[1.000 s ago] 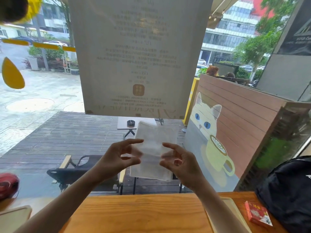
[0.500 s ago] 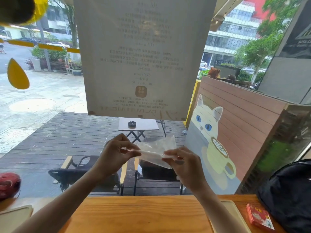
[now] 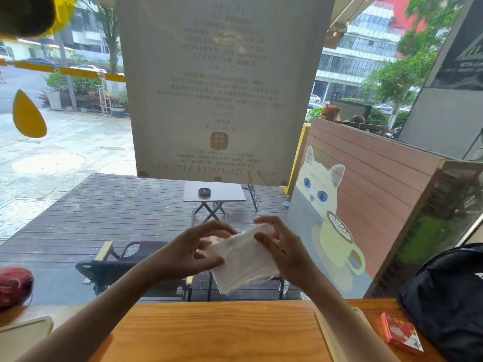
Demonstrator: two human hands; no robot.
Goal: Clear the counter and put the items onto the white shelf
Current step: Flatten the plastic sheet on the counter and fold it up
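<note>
Hovering above the far edge of the orange wooden counter [image 3: 222, 333], in the lower centre of the frame, a crumpled white tissue sheet [image 3: 244, 259] is held between both hands. It is pinched by the curled fingers and thumb of the left hand [image 3: 190, 253] at its left side, and gripped along its right edge by the right hand [image 3: 283, 253]. At the lower right, a small red printed box [image 3: 401, 335] lies on the counter beside a black fabric bag [image 3: 449, 296].
</note>
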